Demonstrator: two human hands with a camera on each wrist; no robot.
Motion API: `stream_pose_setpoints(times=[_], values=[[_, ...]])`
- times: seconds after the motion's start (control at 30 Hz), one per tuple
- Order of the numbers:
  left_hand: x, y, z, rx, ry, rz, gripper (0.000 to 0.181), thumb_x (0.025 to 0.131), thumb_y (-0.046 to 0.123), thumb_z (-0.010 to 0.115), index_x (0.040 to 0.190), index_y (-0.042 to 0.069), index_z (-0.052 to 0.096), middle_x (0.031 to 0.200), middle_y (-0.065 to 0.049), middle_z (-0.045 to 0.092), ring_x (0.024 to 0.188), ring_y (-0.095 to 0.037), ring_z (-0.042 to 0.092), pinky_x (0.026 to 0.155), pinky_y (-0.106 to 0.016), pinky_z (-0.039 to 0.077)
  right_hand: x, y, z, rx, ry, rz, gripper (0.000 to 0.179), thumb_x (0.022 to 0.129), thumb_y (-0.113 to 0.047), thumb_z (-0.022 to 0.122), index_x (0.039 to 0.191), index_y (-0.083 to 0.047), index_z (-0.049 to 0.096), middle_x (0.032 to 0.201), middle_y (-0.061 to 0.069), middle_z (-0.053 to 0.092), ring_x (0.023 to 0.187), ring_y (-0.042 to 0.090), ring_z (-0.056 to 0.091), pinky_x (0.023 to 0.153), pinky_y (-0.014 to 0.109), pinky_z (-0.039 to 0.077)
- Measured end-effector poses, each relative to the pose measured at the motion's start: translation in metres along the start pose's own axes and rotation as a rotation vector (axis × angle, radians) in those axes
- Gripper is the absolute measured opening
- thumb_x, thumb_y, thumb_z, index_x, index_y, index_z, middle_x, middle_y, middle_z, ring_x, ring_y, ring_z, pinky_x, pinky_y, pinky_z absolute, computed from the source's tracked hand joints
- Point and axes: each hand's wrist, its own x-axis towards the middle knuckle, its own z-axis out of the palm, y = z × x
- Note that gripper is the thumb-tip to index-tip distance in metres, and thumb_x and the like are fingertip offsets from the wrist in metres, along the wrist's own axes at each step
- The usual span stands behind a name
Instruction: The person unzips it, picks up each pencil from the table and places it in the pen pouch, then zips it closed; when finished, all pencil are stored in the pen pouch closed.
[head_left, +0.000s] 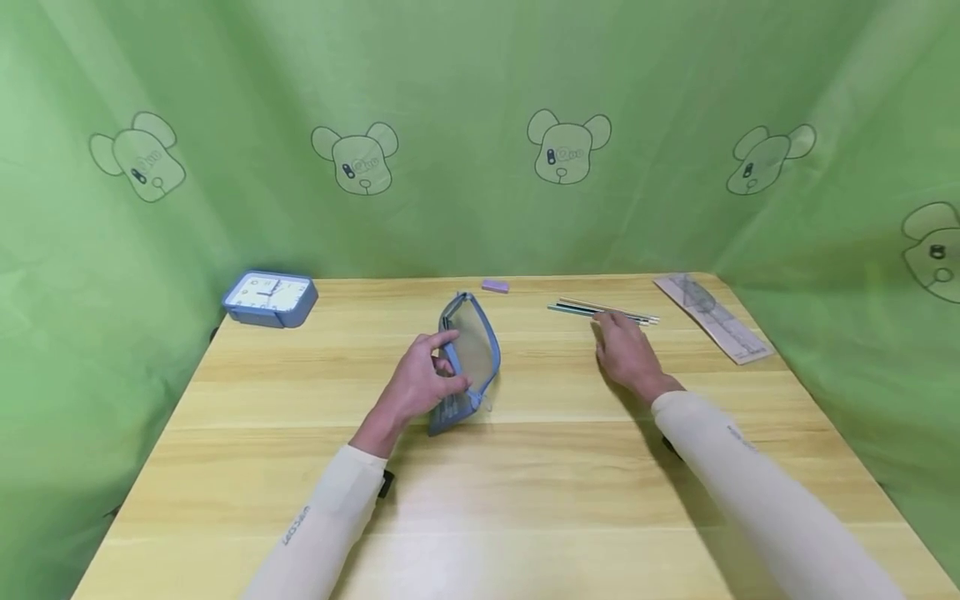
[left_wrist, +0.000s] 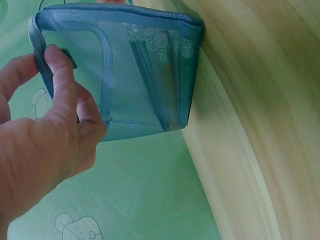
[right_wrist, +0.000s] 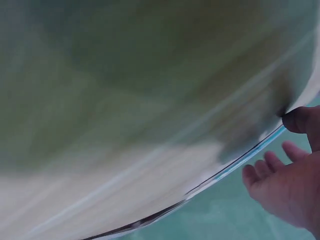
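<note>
Nearest me, the pale, smooth sleeves [head_left: 322,508] run out over the wood-grained table [head_left: 525,500]. My left hand [head_left: 418,379] pinches the rim of the blue pencil case [head_left: 448,412], which stands open-mouthed on the table a little left of the middle. Its mesh is see-through and looks soft and light, likely to sag unless held by the stiffer zip edge [left_wrist: 32,31]; through it show slim pencils [left_wrist: 162,55] bunched at one end.

Farther off, my right hand [head_left: 628,354] is at the loose pencils [head_left: 570,311], thumb and fingers apart; I cannot tell whether they touch. These look thin, stiff, light and apt to roll, so I judge the middle of the shafts the best hold.

Beyond lie the flat ruler pack [head_left: 712,317], the boxy blue clock [head_left: 270,292], the small purple eraser [head_left: 495,286] and, last, the creased green curtain [head_left: 465,192].
</note>
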Motion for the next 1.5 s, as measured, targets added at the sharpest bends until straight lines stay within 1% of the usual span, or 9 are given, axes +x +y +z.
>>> stream_pose_setpoints(times=[0.13, 0.33, 0.63, 0.77, 0.87, 1.0, 1.17, 1.33, 1.5], values=[[-0.001, 0.000, 0.000, 0.003, 0.002, -0.002, 0.085, 0.084, -0.001, 0.084, 0.160, 0.005, 0.048, 0.136, -0.018, 0.048, 0.095, -0.017, 0.059, 0.071, -0.025, 0.056, 0.009, 0.017, 0.001, -0.032, 0.031, -0.021, 0.052, 0.101, 0.000, 0.058, 0.152, 0.005, 0.048, 0.155, 0.035, 0.047, 0.146, 0.054, 0.044, 0.126, 0.065, 0.035], [-0.001, -0.001, 0.000, 0.001, 0.003, 0.004, 0.084, 0.085, -0.001, 0.084, 0.161, 0.003, 0.048, 0.136, -0.018, 0.048, 0.096, -0.019, 0.059, 0.072, -0.027, 0.056, 0.017, 0.030, 0.001, -0.058, 0.025, -0.008, 0.050, 0.102, -0.002, 0.056, 0.152, 0.005, 0.049, 0.154, 0.036, 0.049, 0.146, 0.054, 0.045, 0.126, 0.065, 0.035], [0.001, 0.000, -0.002, 0.001, 0.000, 0.000, 0.083, 0.085, -0.001, 0.084, 0.160, 0.005, 0.049, 0.138, -0.018, 0.048, 0.097, -0.019, 0.061, 0.072, -0.028, 0.058, 0.017, 0.026, -0.002, -0.074, 0.003, -0.030, 0.046, 0.104, -0.007, 0.057, 0.149, 0.002, 0.055, 0.144, 0.034, 0.057, 0.133, 0.056, 0.053, 0.114, 0.072, 0.043], [0.002, 0.000, -0.001, 0.007, 0.000, 0.000, 0.082, 0.085, 0.000, 0.084, 0.160, 0.006, 0.050, 0.138, -0.019, 0.048, 0.097, -0.019, 0.061, 0.073, -0.027, 0.058, 0.017, 0.023, -0.002, -0.085, 0.024, -0.051, 0.034, 0.103, -0.006, 0.059, 0.136, 0.000, 0.065, 0.133, 0.032, 0.064, 0.121, 0.055, 0.061, 0.104, 0.071, 0.050], [0.001, 0.000, -0.001, 0.006, -0.002, -0.006, 0.083, 0.085, 0.000, 0.084, 0.160, 0.006, 0.050, 0.138, -0.018, 0.048, 0.097, -0.019, 0.061, 0.073, -0.028, 0.058, 0.015, 0.019, 0.000, -0.066, 0.027, -0.079, 0.026, 0.103, -0.005, 0.060, 0.126, 0.001, 0.070, 0.129, 0.031, 0.067, 0.118, 0.054, 0.063, 0.102, 0.070, 0.052], [0.000, 0.000, -0.001, 0.000, -0.001, -0.007, 0.082, 0.085, 0.000, 0.084, 0.160, 0.007, 0.051, 0.136, -0.017, 0.049, 0.096, -0.018, 0.060, 0.072, -0.028, 0.057, 0.006, 0.005, 0.004, 0.002, 0.007, -0.131, 0.021, 0.102, -0.001, 0.061, 0.120, 0.003, 0.070, 0.118, 0.027, 0.069, 0.111, 0.047, 0.067, 0.099, 0.063, 0.057], [0.000, 0.000, -0.001, -0.013, -0.005, -0.006, 0.082, 0.084, 0.000, 0.084, 0.159, 0.006, 0.051, 0.135, -0.016, 0.048, 0.094, -0.017, 0.060, 0.072, -0.028, 0.056, -0.019, -0.026, 0.006, 0.065, -0.015, -0.162, 0.018, 0.098, 0.001, 0.067, 0.115, 0.002, 0.072, 0.099, 0.015, 0.069, 0.090, 0.030, 0.067, 0.083, 0.051, 0.062], [0.000, -0.001, -0.001, -0.016, -0.001, -0.007, 0.082, 0.084, 0.000, 0.084, 0.159, 0.006, 0.050, 0.135, -0.015, 0.048, 0.093, -0.016, 0.059, 0.072, -0.028, 0.056, -0.036, -0.058, 0.007, 0.105, -0.076, -0.162, 0.016, 0.096, 0.002, 0.071, 0.111, -0.001, 0.072, 0.094, 0.009, 0.068, 0.083, 0.021, 0.062, 0.073, 0.040, 0.058], [0.000, 0.000, -0.002, -0.007, 0.001, 0.003, 0.082, 0.085, 0.000, 0.084, 0.160, 0.005, 0.049, 0.135, -0.016, 0.049, 0.093, -0.016, 0.060, 0.071, -0.026, 0.055, -0.045, -0.078, 0.009, 0.143, -0.109, -0.155, 0.018, 0.094, 0.003, 0.072, 0.112, -0.001, 0.073, 0.091, 0.007, 0.069, 0.081, 0.017, 0.061, 0.071, 0.036, 0.057]])
